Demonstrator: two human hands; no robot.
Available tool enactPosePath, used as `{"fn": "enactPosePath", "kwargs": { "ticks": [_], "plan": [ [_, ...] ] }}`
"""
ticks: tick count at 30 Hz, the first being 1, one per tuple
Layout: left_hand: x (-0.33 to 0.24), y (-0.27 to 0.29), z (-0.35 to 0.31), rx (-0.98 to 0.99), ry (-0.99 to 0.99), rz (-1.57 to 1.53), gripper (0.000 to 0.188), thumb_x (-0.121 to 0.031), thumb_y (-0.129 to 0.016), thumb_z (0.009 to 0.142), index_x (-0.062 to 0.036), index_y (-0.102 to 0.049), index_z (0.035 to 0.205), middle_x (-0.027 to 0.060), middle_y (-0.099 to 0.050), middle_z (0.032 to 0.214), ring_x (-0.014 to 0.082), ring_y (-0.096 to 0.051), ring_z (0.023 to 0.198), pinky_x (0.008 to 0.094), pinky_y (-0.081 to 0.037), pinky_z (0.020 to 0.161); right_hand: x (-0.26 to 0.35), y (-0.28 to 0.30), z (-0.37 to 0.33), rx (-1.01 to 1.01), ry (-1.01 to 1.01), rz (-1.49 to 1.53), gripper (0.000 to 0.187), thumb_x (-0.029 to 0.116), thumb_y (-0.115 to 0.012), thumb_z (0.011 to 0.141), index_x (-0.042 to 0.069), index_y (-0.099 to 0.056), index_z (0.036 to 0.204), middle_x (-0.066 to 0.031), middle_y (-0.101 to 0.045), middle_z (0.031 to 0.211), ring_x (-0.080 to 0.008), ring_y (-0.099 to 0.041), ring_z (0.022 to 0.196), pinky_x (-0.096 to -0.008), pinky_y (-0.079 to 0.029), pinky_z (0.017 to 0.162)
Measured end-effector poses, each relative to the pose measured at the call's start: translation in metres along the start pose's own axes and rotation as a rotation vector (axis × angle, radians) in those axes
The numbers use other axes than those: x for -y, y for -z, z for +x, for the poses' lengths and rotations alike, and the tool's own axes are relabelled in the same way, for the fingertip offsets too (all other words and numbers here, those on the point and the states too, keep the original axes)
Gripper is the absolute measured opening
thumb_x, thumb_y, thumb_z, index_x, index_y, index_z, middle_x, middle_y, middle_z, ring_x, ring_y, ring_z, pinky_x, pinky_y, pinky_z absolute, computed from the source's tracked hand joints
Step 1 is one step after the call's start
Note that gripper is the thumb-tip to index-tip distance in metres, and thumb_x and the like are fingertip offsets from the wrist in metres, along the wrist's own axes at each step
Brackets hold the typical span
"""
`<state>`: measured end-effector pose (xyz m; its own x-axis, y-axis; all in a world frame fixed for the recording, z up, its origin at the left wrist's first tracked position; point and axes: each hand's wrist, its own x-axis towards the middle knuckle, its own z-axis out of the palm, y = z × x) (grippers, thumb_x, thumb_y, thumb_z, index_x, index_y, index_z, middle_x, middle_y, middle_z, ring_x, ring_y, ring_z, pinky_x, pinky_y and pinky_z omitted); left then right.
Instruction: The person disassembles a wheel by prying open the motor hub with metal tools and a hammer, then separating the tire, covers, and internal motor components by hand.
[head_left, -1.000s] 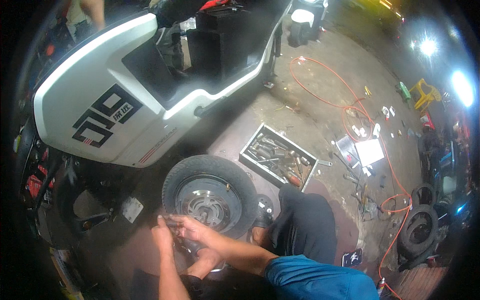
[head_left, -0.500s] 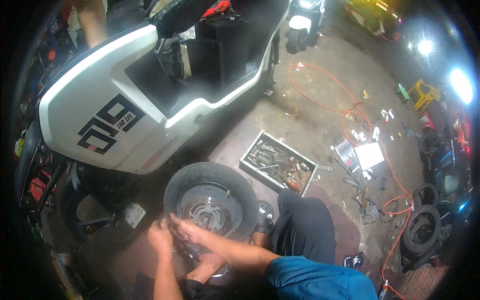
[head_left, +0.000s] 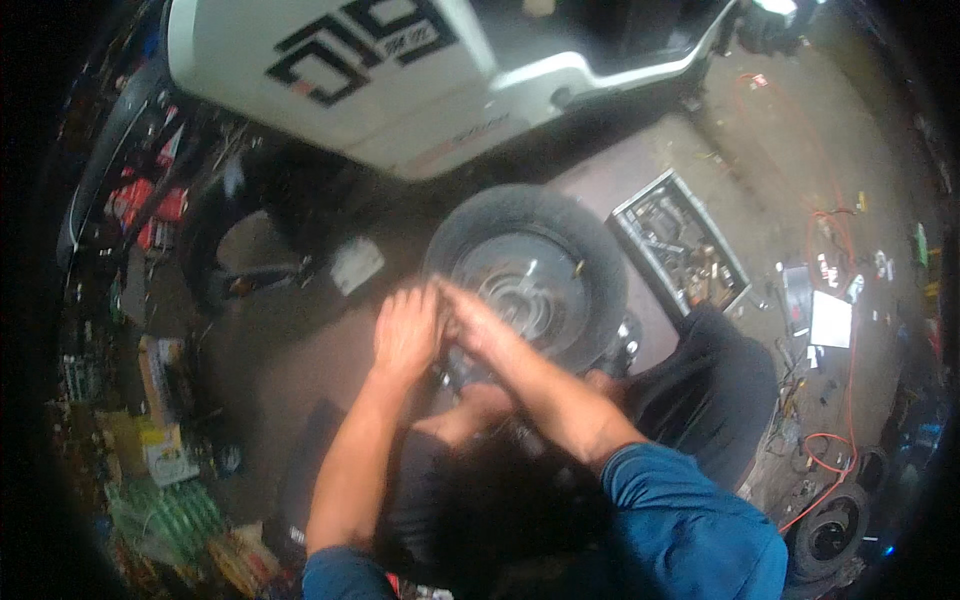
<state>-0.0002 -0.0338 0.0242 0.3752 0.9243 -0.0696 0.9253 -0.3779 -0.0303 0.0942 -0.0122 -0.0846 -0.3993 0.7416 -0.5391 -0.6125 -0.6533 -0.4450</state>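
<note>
A scooter wheel [head_left: 523, 290] with a black tyre lies on its side on the floor in front of me, its hub and brake disc facing up. At the tyre's near left edge my hands are close together. My left hand [head_left: 408, 328] has its fingers bent and pressed together, the back of the hand facing up. Touching or nearly touching it, my right hand [head_left: 468, 322] is closed with its fingertips by the left one's. Whatever is between them is hidden and blurred. My feet rest beside the wheel's near side.
A white three-wheeled or scooter-like vehicle [head_left: 390, 90] stands beyond the wheel. To the right is a metal toolbox [head_left: 655, 262] full of tools. An orange hose [head_left: 851, 375] runs along the right floor, past spare tyres [head_left: 832, 525]. A pale plate [head_left: 356, 264] lies left of the wheel.
My view has tilted down and to the left, so the scene sits higher and further right. Both hands remain together at the tyre's near left edge; my left hand's back now faces up more.
</note>
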Motion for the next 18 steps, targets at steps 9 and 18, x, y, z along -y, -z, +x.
{"fn": "enactPosePath", "kwargs": {
  "ticks": [9,18],
  "plan": [
    [-0.015,-0.01,-0.006,0.078,0.645,-0.473,0.035,-0.036,-0.058,0.085,-0.0017,-0.063,0.088,0.01,-0.058,0.061,0.026,-0.056,0.056,0.0349,-0.046,0.055,-0.034,0.008,0.004,0.092,-0.114,0.507,0.029,0.028,-0.046,0.093,0.008,-0.053,0.113,-0.007,-0.059,0.087,-0.0182,-0.057,0.077,-0.0318,-0.049,0.068],
    [0.0,0.0,-0.001,-0.049,-0.105,0.095,0.046,-0.021,-0.063,0.076,-0.0068,-0.05,0.117,0.0152,-0.054,0.096,0.0298,-0.054,0.084,0.0387,-0.046,0.07,-0.022,0.0,0.02,-0.076,-0.037,0.364,0.022,0.027,-0.05,0.091,0.006,-0.058,0.093,-0.0048,-0.058,0.079,-0.0151,-0.052,0.063,-0.029,-0.045,0.051]
  ]
}}
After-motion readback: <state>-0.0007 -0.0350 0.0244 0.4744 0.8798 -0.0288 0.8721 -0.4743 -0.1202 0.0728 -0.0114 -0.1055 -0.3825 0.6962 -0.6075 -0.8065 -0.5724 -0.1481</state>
